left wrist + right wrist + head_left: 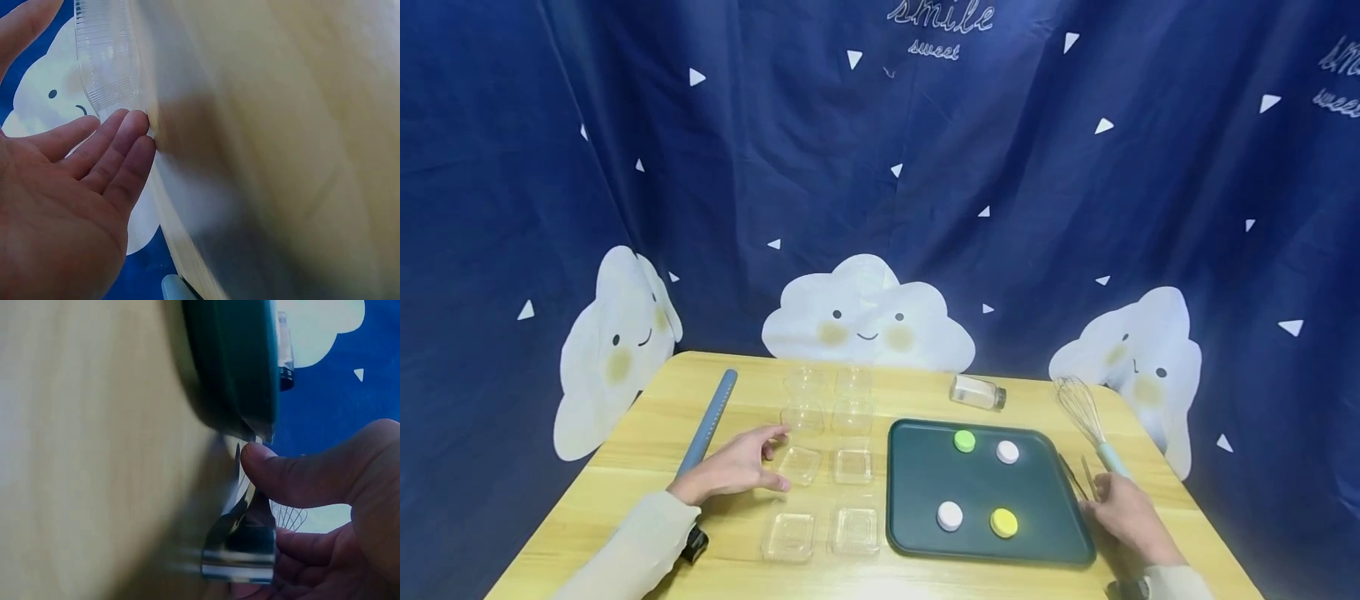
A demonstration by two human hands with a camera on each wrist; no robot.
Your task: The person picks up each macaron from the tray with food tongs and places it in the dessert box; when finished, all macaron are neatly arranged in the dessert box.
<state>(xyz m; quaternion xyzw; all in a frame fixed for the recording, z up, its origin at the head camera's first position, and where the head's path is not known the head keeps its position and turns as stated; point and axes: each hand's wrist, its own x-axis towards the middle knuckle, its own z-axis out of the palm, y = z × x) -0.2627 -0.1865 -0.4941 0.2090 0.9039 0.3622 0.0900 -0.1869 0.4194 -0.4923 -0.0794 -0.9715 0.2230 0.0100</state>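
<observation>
My left hand (741, 462) is beside a clear plastic box (800, 465), thumb and fingers spread at its left side. In the left wrist view its fingers are nearly straight and hold nothing; whether they touch the box I cannot tell. My right hand (1127, 512) holds metal tongs (240, 550) at the tray's right edge, thumb on one arm, other fingers behind. The dark green tray (977, 483) bears round macaron-like pieces: a green one (964, 441), a yellow one (1003, 522) and two whitish ones, one at the back (1007, 452) and one in front (950, 516).
More clear plastic containers stand in two columns left of the tray, including a front box (855, 531). A whisk (1084, 412) lies beyond my right hand. A dark-capped jar (976, 392) lies behind the tray. A blue-grey strip (709, 423) lies beyond my left forearm.
</observation>
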